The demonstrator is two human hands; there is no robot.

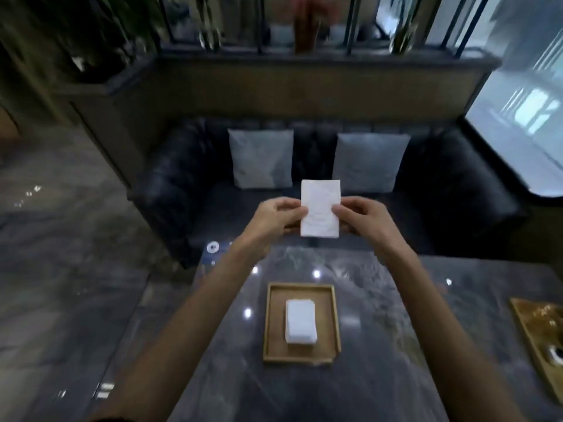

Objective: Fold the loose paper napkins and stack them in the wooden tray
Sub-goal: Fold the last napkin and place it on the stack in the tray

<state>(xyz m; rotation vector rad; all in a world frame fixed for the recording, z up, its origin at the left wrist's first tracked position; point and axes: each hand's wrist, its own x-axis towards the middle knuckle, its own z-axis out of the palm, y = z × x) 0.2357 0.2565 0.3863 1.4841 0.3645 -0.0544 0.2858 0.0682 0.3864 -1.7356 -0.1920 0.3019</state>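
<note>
A white paper napkin [320, 208], folded into a tall narrow rectangle, is held upright in the air above the far edge of the table. My left hand [278, 216] pinches its left edge and my right hand [362, 216] pinches its right edge, thumbs on the near face. Below, on the dark marble table, lies the wooden tray [301, 356]. A neat stack of folded white napkins [301, 325] sits in the middle of the tray.
The grey marble table [380, 330] has its left edge beside a glossy floor. A golden tray [542, 339] with small items sits at the right edge. Behind the table stands a dark leather sofa [451, 202] with two grey cushions.
</note>
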